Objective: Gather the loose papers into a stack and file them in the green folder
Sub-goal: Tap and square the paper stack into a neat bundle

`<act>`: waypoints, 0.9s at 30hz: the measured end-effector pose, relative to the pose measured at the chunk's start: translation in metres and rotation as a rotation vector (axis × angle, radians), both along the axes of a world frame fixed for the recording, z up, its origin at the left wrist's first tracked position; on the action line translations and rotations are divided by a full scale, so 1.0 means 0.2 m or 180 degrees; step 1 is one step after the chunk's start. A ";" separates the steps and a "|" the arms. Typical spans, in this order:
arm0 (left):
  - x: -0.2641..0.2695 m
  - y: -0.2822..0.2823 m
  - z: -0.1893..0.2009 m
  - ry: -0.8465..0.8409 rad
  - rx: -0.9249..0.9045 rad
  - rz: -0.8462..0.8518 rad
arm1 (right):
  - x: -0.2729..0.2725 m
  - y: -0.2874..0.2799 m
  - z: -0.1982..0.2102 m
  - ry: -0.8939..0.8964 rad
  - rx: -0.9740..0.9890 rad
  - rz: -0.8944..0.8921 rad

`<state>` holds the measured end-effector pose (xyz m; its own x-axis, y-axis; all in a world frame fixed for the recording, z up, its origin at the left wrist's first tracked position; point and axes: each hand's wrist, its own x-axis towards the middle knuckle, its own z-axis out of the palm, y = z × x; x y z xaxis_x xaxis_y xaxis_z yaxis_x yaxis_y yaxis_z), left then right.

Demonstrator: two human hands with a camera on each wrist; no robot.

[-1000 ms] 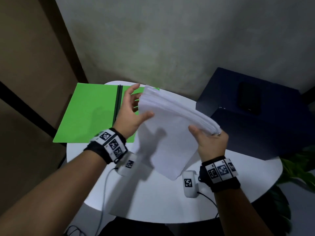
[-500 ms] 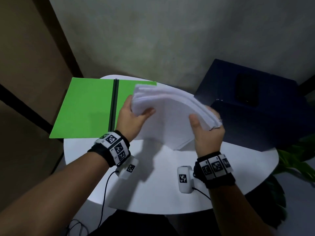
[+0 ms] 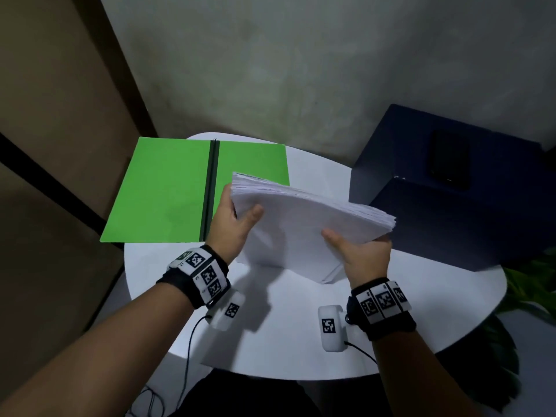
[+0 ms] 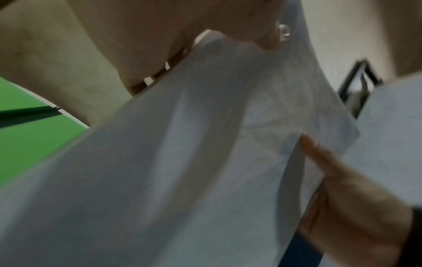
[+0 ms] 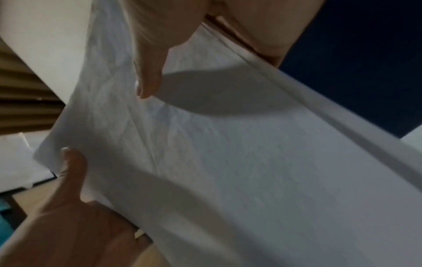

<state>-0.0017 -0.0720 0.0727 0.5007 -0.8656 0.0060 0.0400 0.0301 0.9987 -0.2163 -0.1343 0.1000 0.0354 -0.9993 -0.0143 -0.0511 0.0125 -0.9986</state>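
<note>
A thick stack of white papers (image 3: 304,218) stands tilted on its lower edge on the round white table (image 3: 301,341). My left hand (image 3: 237,221) grips the stack's upper left corner, thumb on the near face. My right hand (image 3: 361,251) grips the right edge, thumb on the near face. The green folder (image 3: 168,191) lies open and flat at the table's back left, with a dark spine down its middle. Both wrist views are filled by the paper stack (image 4: 182,162) (image 5: 228,162), with a strip of the green folder (image 4: 27,140) at the left.
A dark blue box (image 3: 457,188) stands right of the table, with a black phone (image 3: 449,164) on top. Green plant leaves (image 3: 532,284) show at the far right. A grey wall rises behind the table.
The stack has been turned and lowered so its bottom edge rests on the table. Both hands moved down with it and kept their hold. More of the folder's right half shows.
</note>
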 end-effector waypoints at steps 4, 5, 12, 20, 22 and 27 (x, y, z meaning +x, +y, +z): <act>-0.02 -0.02 0.14 0.0071 -0.0473 0.0022 | 0.01 -0.01 0.01 -0.0035 -0.0059 -0.0035; -0.03 -0.02 0.15 0.0072 -0.0538 0.0001 | 0.00 -0.01 0.00 -0.0036 -0.0064 -0.0034; -0.06 -0.08 0.21 0.0087 -0.0663 0.0165 | 0.00 -0.02 0.01 -0.0039 -0.0038 -0.0143; -0.05 -0.17 0.30 -0.0368 -0.0771 0.0925 | -0.01 0.01 -0.01 -0.0093 -0.0172 -0.0213; -0.05 -0.18 0.31 -0.0374 -0.0812 0.0962 | -0.01 0.01 -0.01 -0.0084 -0.0166 -0.0177; -0.05 -0.20 0.34 -0.0312 -0.0806 0.1112 | -0.02 0.03 -0.02 -0.0069 -0.0140 -0.0162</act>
